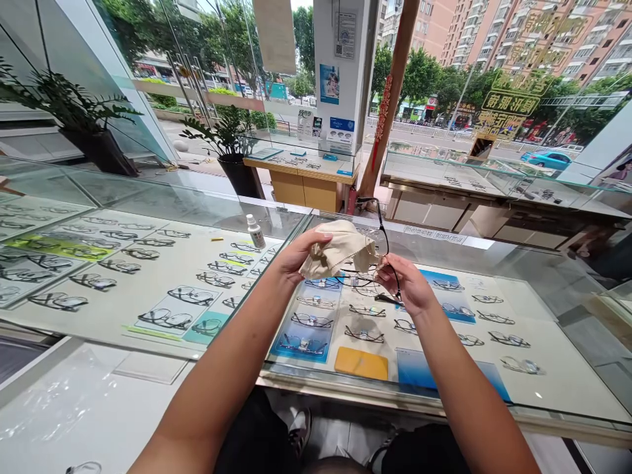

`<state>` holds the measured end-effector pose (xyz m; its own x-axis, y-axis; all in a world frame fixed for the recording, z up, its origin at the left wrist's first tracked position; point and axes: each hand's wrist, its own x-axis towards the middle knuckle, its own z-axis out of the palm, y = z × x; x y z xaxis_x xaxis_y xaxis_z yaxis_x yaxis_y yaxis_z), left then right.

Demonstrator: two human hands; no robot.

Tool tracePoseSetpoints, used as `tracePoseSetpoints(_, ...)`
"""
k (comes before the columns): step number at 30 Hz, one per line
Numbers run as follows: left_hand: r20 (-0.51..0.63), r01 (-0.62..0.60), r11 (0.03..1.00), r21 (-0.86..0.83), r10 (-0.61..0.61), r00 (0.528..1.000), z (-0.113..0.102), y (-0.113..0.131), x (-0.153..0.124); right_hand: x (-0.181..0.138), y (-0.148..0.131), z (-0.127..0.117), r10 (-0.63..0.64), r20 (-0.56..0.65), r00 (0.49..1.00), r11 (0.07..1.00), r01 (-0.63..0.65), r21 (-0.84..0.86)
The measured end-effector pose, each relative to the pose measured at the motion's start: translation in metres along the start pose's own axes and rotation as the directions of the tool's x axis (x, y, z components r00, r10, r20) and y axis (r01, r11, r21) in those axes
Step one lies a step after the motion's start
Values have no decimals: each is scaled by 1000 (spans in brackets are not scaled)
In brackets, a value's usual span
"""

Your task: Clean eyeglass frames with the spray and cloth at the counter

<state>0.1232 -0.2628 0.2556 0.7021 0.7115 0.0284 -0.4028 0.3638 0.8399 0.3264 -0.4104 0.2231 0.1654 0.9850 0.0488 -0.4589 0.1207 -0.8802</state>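
Observation:
A beige cleaning cloth (332,253) is bunched in my left hand (307,250), its fingers closed and mostly hidden behind the fabric. My right hand (405,282) grips a pair of eyeglasses (383,232) with dark temples, pinching it near the frame. One temple points upward and the other hangs down past my fingers. The cloth's right edge meets or overlaps the lens area; whether it presses on a lens I cannot tell. Both hands are above the glass top of a display case (498,253).
Rows of eyeglasses (363,334) lie inside the case, with a yellow-orange case (361,363) near its front. A small white bottle (255,232) stands on the glass to the left. Potted plants (232,148) and another display counter (296,172) are farther back.

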Motion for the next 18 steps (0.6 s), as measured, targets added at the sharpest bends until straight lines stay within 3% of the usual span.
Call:
tracePoseSetpoints(5, 84, -7, 1000, -3, 7, 996, 0, -1, -1, 2, 2, 0, -36, -53, 998, 997, 33, -63)
tracePoseSetpoints(12, 120, -124, 972, 202, 101, 988, 13, -10, -8, 1, 10, 7, -7, 5, 1000, 985, 8, -171)
tracePoseSetpoints(18, 46, -220, 810, 543, 233, 971, 17, -24, -9, 0, 13, 11, -7, 46, 999, 976, 17, -219)
